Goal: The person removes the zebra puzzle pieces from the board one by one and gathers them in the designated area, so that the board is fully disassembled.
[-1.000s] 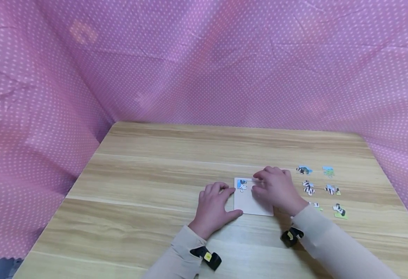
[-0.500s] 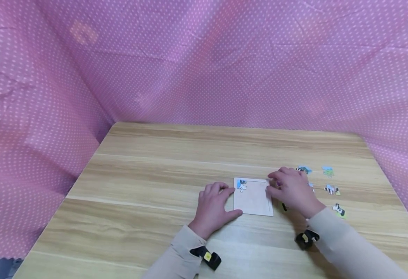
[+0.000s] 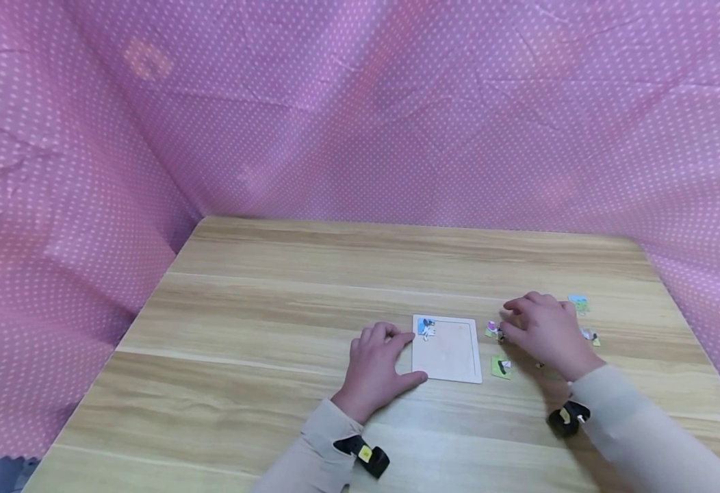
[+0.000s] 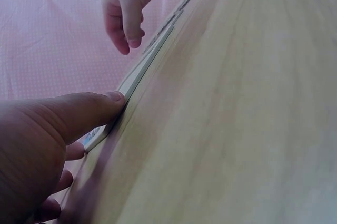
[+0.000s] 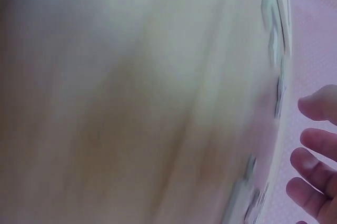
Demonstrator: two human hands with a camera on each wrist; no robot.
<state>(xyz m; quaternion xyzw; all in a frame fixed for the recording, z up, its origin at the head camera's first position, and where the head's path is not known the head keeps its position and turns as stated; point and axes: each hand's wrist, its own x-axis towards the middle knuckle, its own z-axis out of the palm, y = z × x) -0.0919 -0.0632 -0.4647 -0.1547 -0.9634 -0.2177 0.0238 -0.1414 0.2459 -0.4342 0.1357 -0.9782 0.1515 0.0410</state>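
Observation:
My left hand (image 3: pixel 375 370) holds the white puzzle board (image 3: pixel 449 352) at its near left, index finger at the left edge and thumb at the near edge. In the left wrist view its thumb rests against the rim of the board (image 4: pixel 138 76). One puzzle piece (image 3: pixel 426 329) with a blue and black-and-white print lies in the board's far left corner. To the right of the board, my right hand (image 3: pixel 547 335) hovers over the loose pieces, covering some of them. The right wrist view shows this hand (image 5: pixel 318 153) with fingers apart and nothing between them.
Between board and right hand lie a purple-marked piece (image 3: pixel 491 329) and a green piece (image 3: pixel 501 368). Beyond the hand are a blue-and-green piece (image 3: pixel 579 303) and a partly hidden piece (image 3: pixel 595 339). Pink dotted cloth (image 3: pixel 360 137) surrounds the wooden table (image 3: pixel 261 329).
My right hand has moved right, from above the board to over the loose pieces, uncovering the purple-marked and green pieces. My left hand and the board have stayed almost still.

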